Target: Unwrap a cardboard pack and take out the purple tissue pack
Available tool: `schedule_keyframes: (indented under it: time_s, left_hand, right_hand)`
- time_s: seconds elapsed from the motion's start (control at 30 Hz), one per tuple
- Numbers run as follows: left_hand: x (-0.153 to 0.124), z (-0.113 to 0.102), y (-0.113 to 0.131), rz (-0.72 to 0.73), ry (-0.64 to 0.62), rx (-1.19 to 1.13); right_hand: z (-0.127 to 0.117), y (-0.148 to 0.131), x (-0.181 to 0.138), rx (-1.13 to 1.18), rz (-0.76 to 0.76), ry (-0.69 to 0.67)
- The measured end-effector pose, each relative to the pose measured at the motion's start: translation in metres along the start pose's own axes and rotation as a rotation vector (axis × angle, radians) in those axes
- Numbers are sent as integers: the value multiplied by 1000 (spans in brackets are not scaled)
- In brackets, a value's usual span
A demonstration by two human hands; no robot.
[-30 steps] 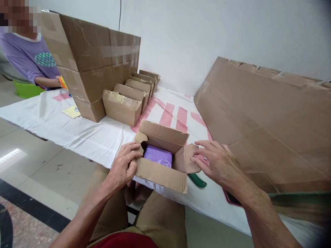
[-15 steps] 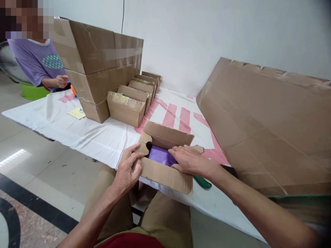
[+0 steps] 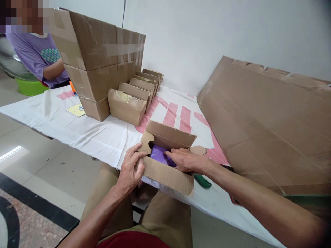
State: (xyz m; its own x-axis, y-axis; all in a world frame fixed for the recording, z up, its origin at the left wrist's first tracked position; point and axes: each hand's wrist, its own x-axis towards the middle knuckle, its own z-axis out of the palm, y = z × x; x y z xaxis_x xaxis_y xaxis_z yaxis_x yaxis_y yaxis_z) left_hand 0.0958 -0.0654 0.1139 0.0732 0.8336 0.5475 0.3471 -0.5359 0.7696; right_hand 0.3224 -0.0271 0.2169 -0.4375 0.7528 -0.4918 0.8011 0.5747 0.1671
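A small open cardboard box sits at the near edge of the white-covered table. Inside lies a purple packet. My left hand grips the box's left end, thumb against the left flap. My right hand reaches into the box from the right, fingers flat on the purple packet. The rear flap stands upright and the right flap is folded outward.
A row of several small closed boxes stands behind, beside a tall stack of large cartons. A big flattened cardboard sheet leans at the right. A green-handled tool lies by the box. Another person in a purple shirt works at far left.
My right hand moved from outside the right flap into the box and now presses on the purple packet. My left hand stayed on the box's left end.
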Motion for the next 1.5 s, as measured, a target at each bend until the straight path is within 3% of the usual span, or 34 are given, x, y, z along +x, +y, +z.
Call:
schedule_keyframes:
  time_s: [0.43,0.7,0.8,0.9,1.0,1.1,1.2,1.3,1.37,1.43,1.5]
  left_hand:
    - [-3,9,-5,85,82,58]
    - [-4,11,-4,87,109,85]
    - [-2,12,-6,74,112,100]
    - [3,6,2,79,132,118]
    - [12,-12,28,34,184,46]
    - [24,-34,61,-179,83,-248]
    - [35,-46,83,-376,-124,-673]
    - [39,-45,88,-452,-156,-838]
    - [37,-42,84,-465,-80,-836]
    - [34,-42,79,-449,-18,-823]
    - [30,-45,76,-395,13,-798]
  right_hand:
    - [6,-6,3,-38,19,100]
    - [-7,-3,-20,5,184,303]
    - [-7,9,-35,68,209,505]
    - [-10,20,-59,158,137,890]
    - [-22,18,-87,149,56,1219]
    - [-39,1,-105,1,19,1387]
    - [-48,-24,-106,-183,-95,1405]
    - [-45,-41,-98,-204,-262,1346]
    - [-40,-45,-97,-71,-294,1335]
    - [-36,-43,-99,169,-210,1330]
    - [-33,-38,-102,489,-92,1233]
